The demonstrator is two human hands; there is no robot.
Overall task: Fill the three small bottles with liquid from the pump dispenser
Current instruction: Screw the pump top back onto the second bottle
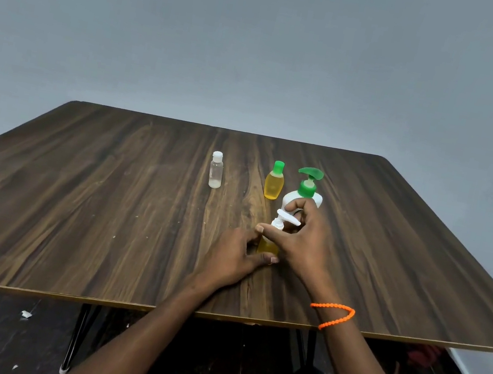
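— Bottles first: where do we see them?

— Three small ones on the wooden table (104,201). The clear bottle (216,171) with a white cap stands upright toward the far side, left of centre. The yellow bottle (274,181) with a green cap stands upright to its right, just beside the pump dispenser (305,190). The third bottle (267,246) is nearer us, between our two hands, with yellow liquid in its lower part.

— And the hands?

— Our left hand (234,259) is curled round the third bottle's base, thumb pressed against its near side, the heel resting on the table. Our right hand (307,243) is partly closed above it: thumb and fingers pinch at the white flip cap (285,219), whose lid stands open and tilted. Whether the fingertips grip the cap or only touch it, we cannot quite tell, since the hand covers much of it.

— Materials?

— The table is a dark laminate with long streaked grain, matte, a pale edge along the near side, rounded far corners. The dispenser is a squat white body with a green collar and a broad green pump head, partly hidden behind our right hand. The small bottles look like thin translucent plastic, the clear one straight-sided, the yellow one pear-shaped.

— Anything else?

— An orange beaded bracelet (332,316) loops our right wrist. Behind the table is a plain grey wall (264,41).
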